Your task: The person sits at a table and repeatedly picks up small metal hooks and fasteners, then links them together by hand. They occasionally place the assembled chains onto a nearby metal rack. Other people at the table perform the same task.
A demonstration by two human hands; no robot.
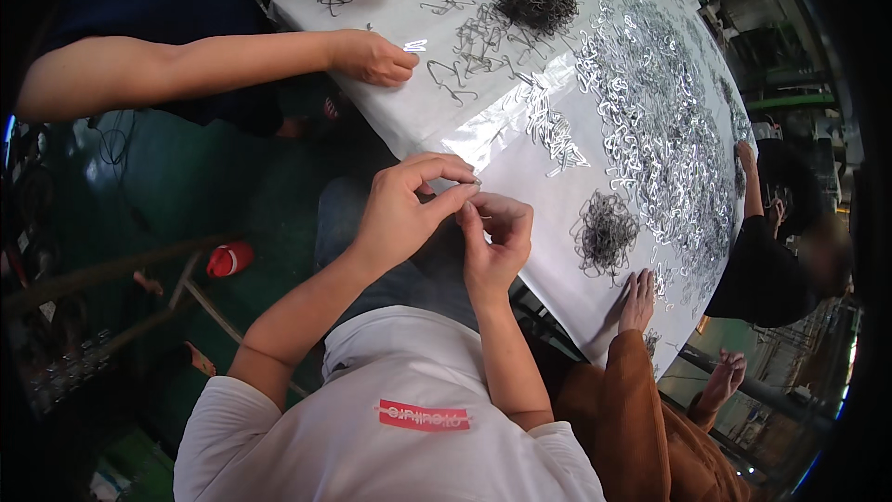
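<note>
My left hand (400, 209) and my right hand (499, 240) meet at the fingertips just off the near corner of the white-covered table (516, 181). Thumb and forefinger of each are pinched together. A tiny bit of something shows at the left fingertips, too small to name, and my fingers hide the rest. Closest on the table lies a cluster of shiny bent metal hooks (555, 135). Right of my hands is a tangled heap of dark wire hooks (606, 234).
A wide spread of shiny metal hooks (655, 121) and another dark heap (539, 2) cover much of the table. A co-worker's hand (376, 58) reaches in at left beside loose hooks. Another person's hand (637, 302) rests flat at right. A red object (229, 259) lies lower left.
</note>
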